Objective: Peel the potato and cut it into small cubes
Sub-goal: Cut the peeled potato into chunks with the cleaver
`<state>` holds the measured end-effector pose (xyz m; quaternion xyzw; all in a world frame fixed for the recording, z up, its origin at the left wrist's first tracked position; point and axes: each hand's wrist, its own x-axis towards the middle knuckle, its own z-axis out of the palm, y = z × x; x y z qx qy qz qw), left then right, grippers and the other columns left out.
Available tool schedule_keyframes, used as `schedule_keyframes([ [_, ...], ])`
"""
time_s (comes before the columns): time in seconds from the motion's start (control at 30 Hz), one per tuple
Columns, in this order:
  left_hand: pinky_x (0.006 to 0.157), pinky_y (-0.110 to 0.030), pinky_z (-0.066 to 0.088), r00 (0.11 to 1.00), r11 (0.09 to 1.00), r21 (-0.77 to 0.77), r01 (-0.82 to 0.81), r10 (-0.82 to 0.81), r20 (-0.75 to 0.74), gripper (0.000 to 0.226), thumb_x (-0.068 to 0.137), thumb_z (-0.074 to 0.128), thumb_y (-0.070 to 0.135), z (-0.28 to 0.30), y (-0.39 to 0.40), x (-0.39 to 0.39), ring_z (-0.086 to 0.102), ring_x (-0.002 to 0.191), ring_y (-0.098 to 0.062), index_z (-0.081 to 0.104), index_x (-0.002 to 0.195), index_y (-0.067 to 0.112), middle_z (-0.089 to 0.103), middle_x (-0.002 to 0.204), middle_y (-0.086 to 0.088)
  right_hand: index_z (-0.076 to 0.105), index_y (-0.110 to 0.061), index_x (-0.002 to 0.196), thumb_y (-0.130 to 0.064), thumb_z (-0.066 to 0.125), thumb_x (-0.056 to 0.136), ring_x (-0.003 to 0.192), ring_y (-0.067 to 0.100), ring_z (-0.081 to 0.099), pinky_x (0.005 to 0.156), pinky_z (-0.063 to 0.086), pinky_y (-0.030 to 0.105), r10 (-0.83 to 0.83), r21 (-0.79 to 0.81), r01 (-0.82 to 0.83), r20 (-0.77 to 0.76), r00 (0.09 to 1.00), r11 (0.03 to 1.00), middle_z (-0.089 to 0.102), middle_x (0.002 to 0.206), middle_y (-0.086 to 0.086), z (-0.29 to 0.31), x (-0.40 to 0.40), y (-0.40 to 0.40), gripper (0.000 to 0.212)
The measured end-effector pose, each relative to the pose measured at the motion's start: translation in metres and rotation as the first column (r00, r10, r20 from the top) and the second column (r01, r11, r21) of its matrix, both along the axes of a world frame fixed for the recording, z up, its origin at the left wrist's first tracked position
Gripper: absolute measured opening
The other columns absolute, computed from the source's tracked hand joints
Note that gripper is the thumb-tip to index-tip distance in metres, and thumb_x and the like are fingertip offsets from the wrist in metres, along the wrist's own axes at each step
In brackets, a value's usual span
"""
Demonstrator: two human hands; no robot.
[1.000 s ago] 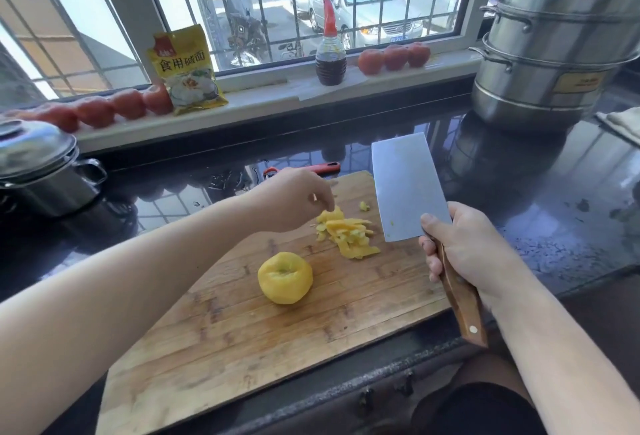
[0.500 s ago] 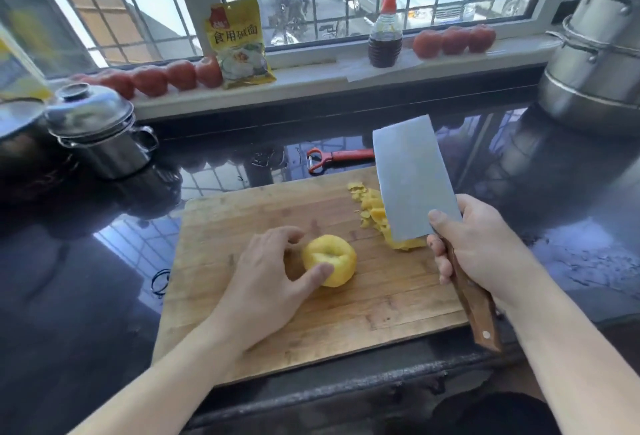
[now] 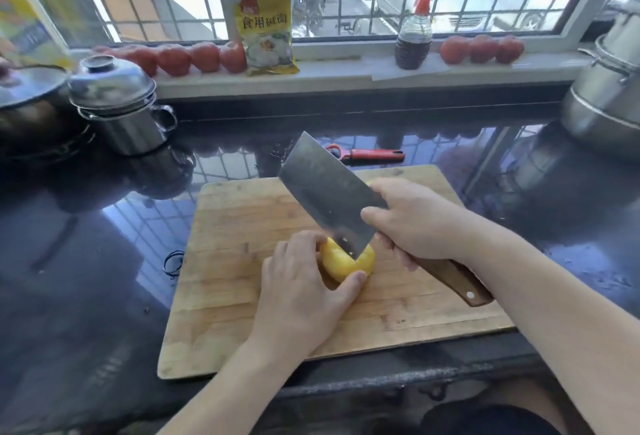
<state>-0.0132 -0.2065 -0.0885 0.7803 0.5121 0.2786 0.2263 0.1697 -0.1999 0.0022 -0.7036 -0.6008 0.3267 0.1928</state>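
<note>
A peeled yellow potato [image 3: 349,263] lies near the middle of the wooden cutting board [image 3: 242,296]. My left hand [image 3: 301,289] grips it from the left, thumb curled round its front and fingers on its back. My right hand [image 3: 415,219] grips the wooden handle of a cleaver [image 3: 325,188]. The blade slants down to the left and its lower corner rests on top of the potato. The heap of peelings is hidden behind my right hand and the blade.
A red peeler [image 3: 367,154] lies on the black counter just behind the board. A small lidded steel pot [image 3: 121,112] stands at the back left, a large steel steamer [image 3: 609,95] at the back right. Tomatoes, a yellow packet [image 3: 266,29] and a sauce bottle [image 3: 414,36] line the sill.
My left hand has closed round the potato. My right hand has swung the cleaver left and down, from over the peelings onto the potato's top. The camera has turned left.
</note>
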Motion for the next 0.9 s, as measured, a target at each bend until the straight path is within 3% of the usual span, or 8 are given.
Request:
schedule_keyframes([
  [0.13, 0.090, -0.030, 0.034, 1.000, 1.000, -0.024, 0.009, -0.009, 0.008, 0.050, 0.078, 0.069, 0.066, 0.006, 0.000, 0.001, 0.039, 0.098, -0.003, 0.041, 0.111, 0.041, 0.044, 0.100, 0.026, 0.050, -0.011, 0.097, -0.016, 0.047, 0.099, 0.041, 0.025, 0.056, 0.046, 0.049, 0.040, 0.001, -0.022, 0.001, 0.089, 0.996, 1.000, 0.060, 0.068, 0.008, 0.007, 0.015, -0.003, 0.006],
  [0.23, 0.093, -0.031, 0.036, 1.000, 0.998, -0.061, 0.024, -0.023, 0.004, 0.051, 0.081, 0.071, 0.063, 0.008, -0.001, 0.001, 0.033, 0.096, 0.000, 0.041, 0.115, 0.040, 0.038, 0.100, 0.031, 0.050, -0.016, 0.102, -0.022, 0.045, 0.100, 0.058, 0.014, 0.051, 0.054, 0.045, 0.033, -0.110, 0.077, 0.088, 0.363, 0.925, 0.993, 0.057, 0.089, 0.005, 0.011, 0.033, -0.010, 0.008],
  [0.4, 0.101, -0.030, 0.031, 0.991, 0.986, -0.103, 0.133, -0.135, -0.016, 0.053, 0.087, 0.074, 0.051, 0.017, 0.012, -0.007, 0.031, 0.103, 0.004, 0.049, 0.132, 0.038, 0.032, 0.104, 0.040, 0.050, -0.019, 0.088, -0.025, 0.046, 0.097, 0.048, 0.030, 0.062, 0.052, 0.058, 0.046, -0.216, 0.125, 0.186, 0.299, 0.930, 0.975, 0.064, 0.081, 0.013, 0.010, 0.047, -0.019, 0.012],
  [0.47, 0.113, -0.034, 0.030, 0.969, 0.957, -0.180, 0.229, -0.241, -0.051, 0.053, 0.093, 0.071, 0.037, 0.025, 0.032, -0.017, 0.029, 0.116, 0.007, 0.052, 0.142, 0.038, 0.038, 0.121, 0.044, 0.049, -0.018, 0.088, -0.025, 0.045, 0.097, 0.045, 0.030, 0.060, 0.052, 0.058, 0.048, -0.212, 0.129, 0.184, 0.256, 0.943, 0.974, 0.062, 0.079, 0.016, 0.013, 0.045, -0.022, 0.013],
  [0.53, 0.121, -0.035, 0.027, 0.958, 0.953, -0.150, 0.264, -0.277, -0.073, 0.052, 0.096, 0.067, 0.022, 0.029, 0.052, -0.028, 0.031, 0.134, 0.001, 0.054, 0.144, 0.038, 0.047, 0.142, 0.030, 0.047, -0.015, 0.088, -0.025, 0.045, 0.097, 0.044, 0.030, 0.057, 0.052, 0.056, 0.048, -0.212, 0.147, 0.180, 0.246, 0.946, 0.973, 0.061, 0.077, 0.017, 0.016, 0.042, -0.026, 0.014],
  [0.6, 0.115, -0.019, 0.029, 0.973, 0.969, -0.097, 0.229, -0.231, -0.010, 0.048, 0.096, 0.066, 0.016, 0.028, 0.059, -0.036, 0.039, 0.130, 0.003, 0.059, 0.140, 0.035, 0.054, 0.138, 0.022, 0.048, -0.018, 0.088, -0.025, 0.044, 0.098, 0.044, 0.026, 0.055, 0.053, 0.055, 0.045, -0.201, 0.147, 0.169, 0.243, 0.949, 0.975, 0.060, 0.077, 0.014, 0.018, 0.038, -0.031, 0.013],
  [0.7, 0.094, -0.001, 0.033, 0.967, 0.963, -0.114, 0.244, -0.233, 0.101, 0.048, 0.092, 0.073, 0.027, 0.021, 0.050, -0.034, 0.047, 0.116, 0.013, 0.057, 0.137, 0.036, 0.056, 0.125, 0.029, 0.048, -0.022, 0.087, -0.027, 0.042, 0.099, 0.041, 0.023, 0.058, 0.055, 0.058, 0.045, -0.185, 0.110, 0.162, 0.237, 0.954, 0.981, 0.061, 0.078, 0.010, 0.022, 0.025, -0.040, 0.014],
  [0.9, 0.105, -0.028, 0.047, 0.950, 0.950, -0.023, 0.311, -0.309, 0.054, 0.054, 0.084, 0.083, 0.027, 0.004, 0.038, -0.015, 0.051, 0.122, 0.003, 0.059, 0.132, 0.033, 0.050, 0.135, 0.026, 0.036, -0.023, 0.079, -0.031, 0.038, 0.099, 0.067, 0.031, 0.061, 0.071, 0.055, 0.045, -0.150, 0.066, 0.137, 0.300, 0.942, 0.988, 0.060, 0.080, 0.009, 0.021, -0.001, -0.051, 0.022],
])
